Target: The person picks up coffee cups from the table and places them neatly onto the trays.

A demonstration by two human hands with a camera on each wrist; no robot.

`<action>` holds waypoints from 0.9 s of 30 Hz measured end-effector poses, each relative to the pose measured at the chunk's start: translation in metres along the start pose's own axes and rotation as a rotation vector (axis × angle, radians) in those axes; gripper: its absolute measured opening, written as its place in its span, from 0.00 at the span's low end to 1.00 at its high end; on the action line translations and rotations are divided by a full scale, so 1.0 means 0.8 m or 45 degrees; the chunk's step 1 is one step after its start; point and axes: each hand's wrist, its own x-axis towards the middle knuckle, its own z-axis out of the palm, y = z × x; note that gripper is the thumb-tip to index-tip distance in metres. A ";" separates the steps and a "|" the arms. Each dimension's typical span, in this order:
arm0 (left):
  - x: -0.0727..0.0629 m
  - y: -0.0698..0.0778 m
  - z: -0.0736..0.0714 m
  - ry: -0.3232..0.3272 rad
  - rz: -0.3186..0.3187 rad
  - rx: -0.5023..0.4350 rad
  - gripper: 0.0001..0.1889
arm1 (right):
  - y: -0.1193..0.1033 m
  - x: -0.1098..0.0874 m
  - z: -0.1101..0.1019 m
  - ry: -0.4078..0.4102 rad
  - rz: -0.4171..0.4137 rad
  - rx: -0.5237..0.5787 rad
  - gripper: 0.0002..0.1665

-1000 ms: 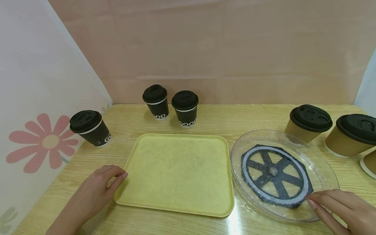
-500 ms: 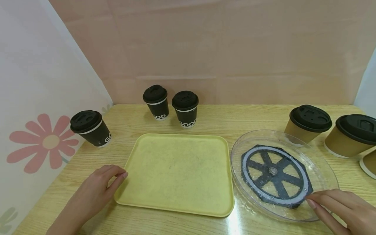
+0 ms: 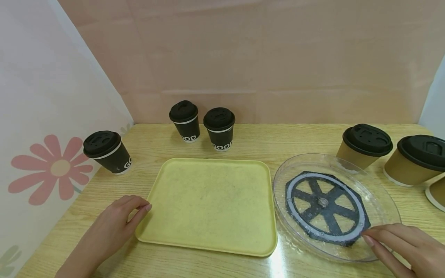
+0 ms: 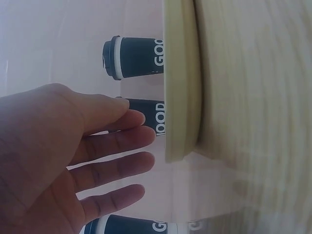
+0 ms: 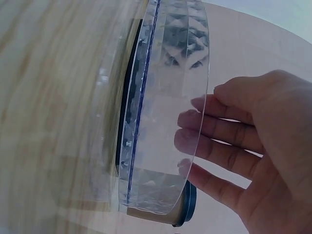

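My left hand [image 3: 116, 220] hovers at the left edge of a yellow rectangular tray [image 3: 208, 204], fingers loosely bent, thumb near the index fingertip. In the left wrist view its fingers [image 4: 122, 165] are spread and grip nothing, with the tray's side beyond them. At lower right, my right hand [image 3: 406, 245] reaches over the near rim of a clear round plastic tray [image 3: 379, 206]. A dark octagonal base [image 3: 314, 214] with spokes and a grey ring shows through its floor. In the right wrist view the relaxed fingers [image 5: 229, 131] overlap the clear wall, holding nothing.
Two black lidded paper cups [image 3: 184, 121] [image 3: 219, 129] stand behind the yellow tray, and another black cup [image 3: 107, 151] at left. Several brown cups with black lids [image 3: 363, 146] are at right, one cut off by the frame. A floral wall [image 3: 59, 168] borders the left side.
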 end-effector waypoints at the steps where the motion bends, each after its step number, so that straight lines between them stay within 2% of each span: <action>1: 0.000 0.000 0.000 0.000 0.000 0.001 0.08 | 0.000 0.000 0.000 -0.001 -0.001 -0.001 0.33; 11: -0.001 0.001 0.000 -0.024 -0.016 0.000 0.07 | -0.001 0.000 -0.001 0.007 -0.008 0.008 0.34; 18: 0.001 0.003 -0.002 0.034 0.007 -0.001 0.08 | -0.002 0.001 0.000 0.007 -0.001 -0.005 0.35; 27: 0.000 0.002 -0.001 0.049 0.025 -0.001 0.09 | -0.001 0.001 0.001 0.000 -0.003 -0.011 0.34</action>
